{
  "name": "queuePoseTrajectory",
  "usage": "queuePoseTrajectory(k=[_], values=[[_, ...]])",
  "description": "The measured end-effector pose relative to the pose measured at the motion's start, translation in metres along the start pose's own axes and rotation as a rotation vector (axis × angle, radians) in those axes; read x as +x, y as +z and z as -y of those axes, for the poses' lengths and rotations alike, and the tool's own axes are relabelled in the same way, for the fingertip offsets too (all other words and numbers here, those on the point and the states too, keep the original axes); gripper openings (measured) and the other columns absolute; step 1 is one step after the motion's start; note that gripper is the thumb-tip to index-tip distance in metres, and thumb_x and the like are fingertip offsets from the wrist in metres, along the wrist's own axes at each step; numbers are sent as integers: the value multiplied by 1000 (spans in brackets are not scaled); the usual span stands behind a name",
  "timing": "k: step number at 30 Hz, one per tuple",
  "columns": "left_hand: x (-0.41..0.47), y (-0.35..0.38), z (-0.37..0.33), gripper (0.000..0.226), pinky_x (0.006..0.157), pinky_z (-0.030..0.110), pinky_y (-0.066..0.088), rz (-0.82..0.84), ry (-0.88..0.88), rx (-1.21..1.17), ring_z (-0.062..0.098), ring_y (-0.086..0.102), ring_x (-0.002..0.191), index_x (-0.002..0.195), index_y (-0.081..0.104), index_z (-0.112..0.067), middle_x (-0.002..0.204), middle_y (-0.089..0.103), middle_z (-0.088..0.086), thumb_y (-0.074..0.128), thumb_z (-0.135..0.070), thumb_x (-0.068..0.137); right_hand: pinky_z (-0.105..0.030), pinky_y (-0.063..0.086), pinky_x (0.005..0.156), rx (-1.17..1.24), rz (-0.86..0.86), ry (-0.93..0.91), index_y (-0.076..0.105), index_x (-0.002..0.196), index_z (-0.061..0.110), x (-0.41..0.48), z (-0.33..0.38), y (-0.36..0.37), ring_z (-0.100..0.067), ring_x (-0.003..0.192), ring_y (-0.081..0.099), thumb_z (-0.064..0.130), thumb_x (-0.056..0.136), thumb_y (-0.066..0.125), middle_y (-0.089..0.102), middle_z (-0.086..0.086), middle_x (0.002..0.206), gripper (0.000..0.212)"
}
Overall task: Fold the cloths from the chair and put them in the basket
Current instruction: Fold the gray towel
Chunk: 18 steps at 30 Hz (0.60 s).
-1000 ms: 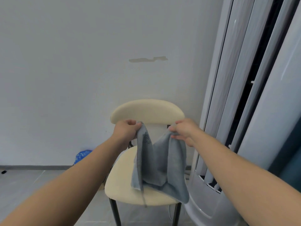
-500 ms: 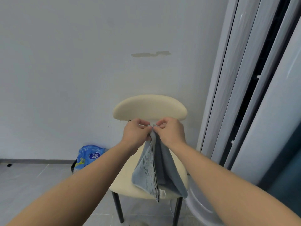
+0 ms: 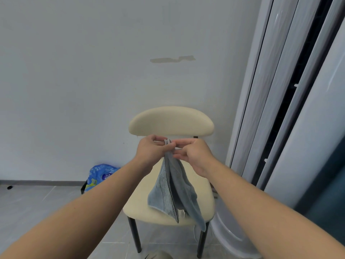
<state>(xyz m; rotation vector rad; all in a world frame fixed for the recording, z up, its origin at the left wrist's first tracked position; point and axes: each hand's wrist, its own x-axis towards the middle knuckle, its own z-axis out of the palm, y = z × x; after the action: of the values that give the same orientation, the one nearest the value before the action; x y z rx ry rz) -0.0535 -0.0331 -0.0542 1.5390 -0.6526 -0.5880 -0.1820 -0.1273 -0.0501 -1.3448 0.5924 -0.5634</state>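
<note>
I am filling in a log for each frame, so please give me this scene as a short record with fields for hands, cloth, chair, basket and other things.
left hand: pinches the top of the cloth, in front of the chair's backrest
right hand: fingers at the same top edge; grip cannot be told
cloth: blue-grey, doubled over, hanging above the seat
chair: cream, dark legs, near the wall
basket: not in view
other: blue bag on the floor, left of the chair

Two hands (image 3: 152,152) (image 3: 195,156), one cloth (image 3: 165,193), one chair (image 3: 170,122), one blue bag (image 3: 100,174)
</note>
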Motion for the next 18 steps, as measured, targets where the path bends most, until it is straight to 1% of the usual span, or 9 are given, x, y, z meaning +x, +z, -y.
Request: queuePoseTrajectory(k=[2, 4, 6, 8, 11, 13, 15, 17, 18], values=[[1, 0, -1, 32, 73, 35, 61, -28, 2, 47, 23, 76, 80, 103, 67, -9, 84, 78, 6, 85, -4, 76, -36, 63, 83, 157, -7, 54, 65, 113, -4, -1, 2, -1, -35, 95, 75, -27, 85, 38, 71, -19, 114, 45], [3, 1, -3, 27, 67, 30, 57, -57, 44, 160, 20, 71, 78, 102, 68, -15, 84, 75, 2, 76, -1, 80, -37, 63, 79, 256, -31, 84, 60, 116, -4, -1, 1, -1, -36, 91, 76, -25, 85, 38, 69, -21, 115, 44], [5, 0, -7, 26, 61, 24, 49, -34, 170, 339, 11, 65, 71, 104, 67, -23, 83, 73, -2, 67, -4, 86, -34, 62, 71, 153, -84, 58, 62, 116, 4, 0, -1, 0, -31, 92, 75, -19, 87, 45, 69, -15, 115, 41], [7, -2, -15, 28, 58, 22, 43, 43, 329, 504, 5, 59, 65, 107, 64, -31, 81, 70, -4, 60, -8, 92, -25, 57, 63, -65, -110, -17, 67, 114, 16, 2, -3, -1, -22, 97, 71, -9, 88, 57, 69, -3, 117, 38], [11, -5, -30, 30, 66, 29, 49, 138, 495, 669, 13, 60, 73, 104, 65, -37, 80, 66, -6, 53, -11, 97, -15, 47, 61, -251, -84, -128, 70, 111, 21, 4, -4, -3, -11, 92, 67, 3, 90, 64, 71, 7, 113, 29], [11, -7, -39, 27, 69, 27, 48, 146, 556, 714, 9, 59, 75, 105, 67, -34, 80, 64, -10, 53, -12, 99, -16, 45, 63, -294, -102, -161, 70, 109, 21, 6, -2, -2, -11, 87, 66, 11, 91, 69, 72, 5, 109, 21], [12, -10, -47, 21, 72, 28, 49, 131, 617, 716, 8, 59, 76, 106, 68, -30, 81, 65, -9, 56, -14, 99, -22, 45, 66, -301, -115, -161, 70, 107, 21, 8, -1, -1, -11, 80, 65, 20, 91, 73, 72, 1, 102, 16], [13, -12, -52, 18, 72, 26, 48, 105, 663, 724, 6, 58, 74, 107, 68, -28, 78, 64, -9, 58, -15, 100, -24, 47, 66, -311, -77, -149, 70, 104, 17, 8, -2, 0, -11, 66, 61, 25, 92, 74, 72, -3, 91, 15], [14, -14, -55, 18, 71, 21, 45, 88, 680, 723, 2, 57, 73, 107, 69, -27, 76, 63, -11, 58, -14, 100, -25, 48, 65, -352, -38, -136, 71, 101, 15, 8, -4, -1, -11, 61, 59, 28, 93, 73, 71, -3, 85, 16]])
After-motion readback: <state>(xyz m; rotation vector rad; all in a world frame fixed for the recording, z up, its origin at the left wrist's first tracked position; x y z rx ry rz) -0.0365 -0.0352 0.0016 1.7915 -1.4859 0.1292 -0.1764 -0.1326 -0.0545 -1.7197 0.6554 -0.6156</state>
